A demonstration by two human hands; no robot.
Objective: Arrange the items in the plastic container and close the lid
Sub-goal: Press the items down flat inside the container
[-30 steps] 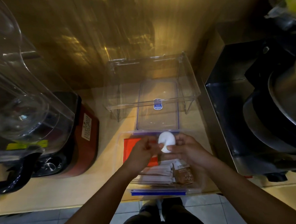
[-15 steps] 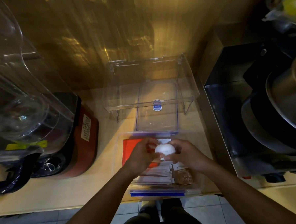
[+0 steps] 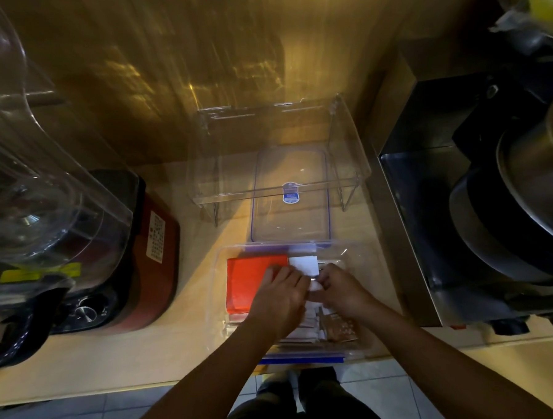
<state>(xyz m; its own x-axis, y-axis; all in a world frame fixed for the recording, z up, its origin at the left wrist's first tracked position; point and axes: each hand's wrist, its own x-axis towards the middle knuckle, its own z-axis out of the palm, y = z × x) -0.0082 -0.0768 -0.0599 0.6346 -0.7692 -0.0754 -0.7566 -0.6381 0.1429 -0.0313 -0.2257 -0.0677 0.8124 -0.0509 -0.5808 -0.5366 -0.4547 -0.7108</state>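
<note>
A clear plastic container (image 3: 222,309) sits at the counter's front edge, with a blue strip along its near rim. Inside lie a red packet (image 3: 249,278), a white square packet (image 3: 302,264), several white sachets (image 3: 304,331) and a brown sachet (image 3: 341,329). My left hand (image 3: 278,297) and my right hand (image 3: 341,291) are both down inside the container, fingertips together around a small white object (image 3: 315,285), mostly hidden by the fingers. The clear lid (image 3: 292,194) with a blue label lies flat just behind the container.
A clear acrylic riser (image 3: 281,152) stands over the lid at the back. A blender with a red and black base (image 3: 131,256) is on the left. A steel appliance holding dark pans (image 3: 492,220) is on the right. The wooden wall is behind.
Both hands have lowered the white rounded object from above the container down into it, and my fingers now cover most of it.
</note>
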